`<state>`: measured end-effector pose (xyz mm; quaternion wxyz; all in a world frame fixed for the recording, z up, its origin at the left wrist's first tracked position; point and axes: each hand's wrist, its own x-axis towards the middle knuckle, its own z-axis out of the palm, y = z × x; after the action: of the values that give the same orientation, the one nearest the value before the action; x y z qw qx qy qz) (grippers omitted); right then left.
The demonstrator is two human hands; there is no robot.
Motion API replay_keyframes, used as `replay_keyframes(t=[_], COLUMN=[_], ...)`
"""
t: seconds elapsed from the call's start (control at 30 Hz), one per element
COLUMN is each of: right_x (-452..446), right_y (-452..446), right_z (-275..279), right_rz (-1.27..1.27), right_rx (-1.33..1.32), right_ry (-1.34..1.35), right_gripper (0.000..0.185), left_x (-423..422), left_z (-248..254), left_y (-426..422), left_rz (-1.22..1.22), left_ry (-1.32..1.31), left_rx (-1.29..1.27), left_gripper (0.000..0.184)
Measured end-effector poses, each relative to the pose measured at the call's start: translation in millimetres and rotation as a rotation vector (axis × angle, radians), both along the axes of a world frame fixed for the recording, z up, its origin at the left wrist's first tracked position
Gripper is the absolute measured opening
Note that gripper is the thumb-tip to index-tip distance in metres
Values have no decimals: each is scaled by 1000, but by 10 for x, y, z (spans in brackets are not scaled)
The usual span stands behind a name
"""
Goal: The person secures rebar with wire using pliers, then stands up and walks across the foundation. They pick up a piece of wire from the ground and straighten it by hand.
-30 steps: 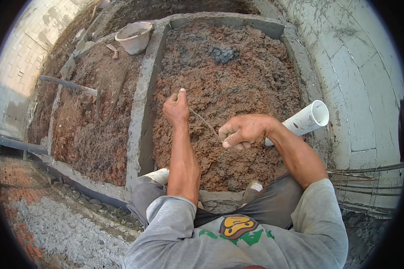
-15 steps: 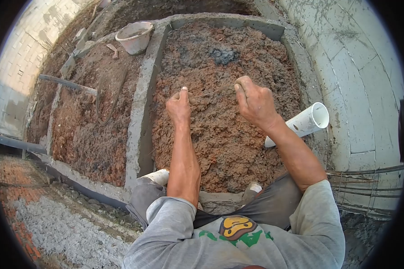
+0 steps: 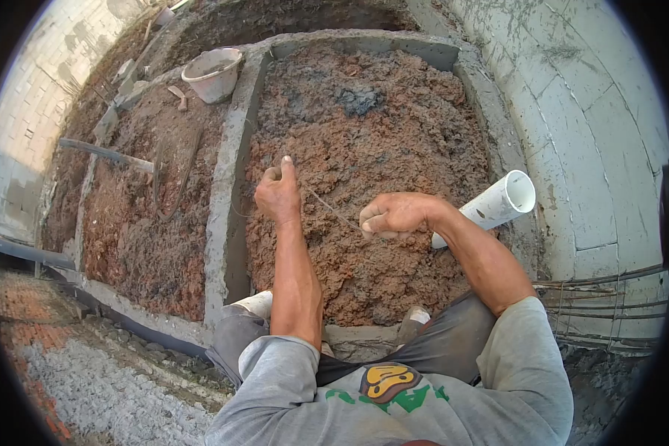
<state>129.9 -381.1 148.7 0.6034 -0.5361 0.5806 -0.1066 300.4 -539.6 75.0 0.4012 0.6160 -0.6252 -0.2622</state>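
A thin string runs taut and slanting between my two hands, over the rough reddish-brown soil. My left hand is closed round one end, thumb pointing up; a loose curl of it seems to hang on that hand's left side. Lower and to the right, my right hand pinches the string with the fingers bent inward and the wrist turned. Just beyond the right wrist, a white plastic pipe sticks up at a slant from the soil's right side.
Concrete beams frame the soil. A dirty bucket stands at upper left, near a grey pipe and a hose loop. To the right are a block wall and steel rebar. Another white pipe end is by my left knee.
My right hand has come down and inward, its wrist turning, with the string now slanting down to it. My left hand has shifted slightly left and lower. The view has moved a little.
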Motion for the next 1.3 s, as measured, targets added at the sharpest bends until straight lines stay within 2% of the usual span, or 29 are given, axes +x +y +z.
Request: replay_keyframes(t=[0.03, 0.07, 0.13, 0.3, 0.37, 0.4, 0.43, 0.5, 0.57, 0.7, 0.83, 0.87, 0.9, 1.03, 1.1, 1.23, 1.27, 1.3], right_x=[49, 94, 146, 45, 57, 85, 109, 180, 267, 414, 485, 494, 487, 404, 375, 347, 341, 321], right_y=[27, 39, 46, 23, 4, -3, -20, -51, -25, -15, -27, -23, -22, -23, -20, 18, 18, 9], right_z=[62, 126, 233, 390, 406, 406, 330, 170, 144, 62, 54, 74, 103, 154, 149, 160, 181, 166], right_rz=[-21, -24, -65, -198, -304, -251, -251, -173, -182, -70, -80, -133, -134, -133, -104, -137, -151, -150], right_rx=[57, 49, -51, -258, -435, -642, -643, -1222, -1223, -1268, -1278, -1281, -1280, -1346, -1349, -1393, -1393, -1391], right_ry=[-148, -140, -432, -466, -158, 79, 89, 552, 568, 638, 683, 683, 683, 744, 766, 731, 740, 736], right_gripper=[19, 19, 16, 18, 19, 14, 14, 4, 7, 12, 12, 13, 13, 12, 11, 13, 11, 11], left_x=[25, 38, 50, 0, 6, 5, -10, -41, -80, -93, -84, -54, -49, -77, -76, -52, -63, -67], left_z=[-9, -13, -19, -48, -169, -286, -253, -254, -407, -558, -902, -1070, -1002, -727, -696, -786, -818, -754], left_y=[-21, -26, -44, -59, -124, -157, -120, -26, -16, 1, -18, -57, -36, 38, 34, 41, 50, 73], left_rz=[10, 35, 15, -6, 6, 19, 34, 0, -69, -121, -70, -100, -131, -245, -352, -356, -348, -344], left_ry=[30, 54, 76, 204, 178, 81, -18, -90, -177, -81, -127, 220, 569, 379, 400, 433, 562, 562], left_rx=[-18, -15, 0, 72, 111, 156, 203, 271, 353, 507, 533, 623, 702, 723, 872, 930, 913, 915], left_gripper=[44, 47, 47, 46, 47, 47, 49, 53, 56, 58, 55, 52, 49, 46, 50, 53, 47, 47])
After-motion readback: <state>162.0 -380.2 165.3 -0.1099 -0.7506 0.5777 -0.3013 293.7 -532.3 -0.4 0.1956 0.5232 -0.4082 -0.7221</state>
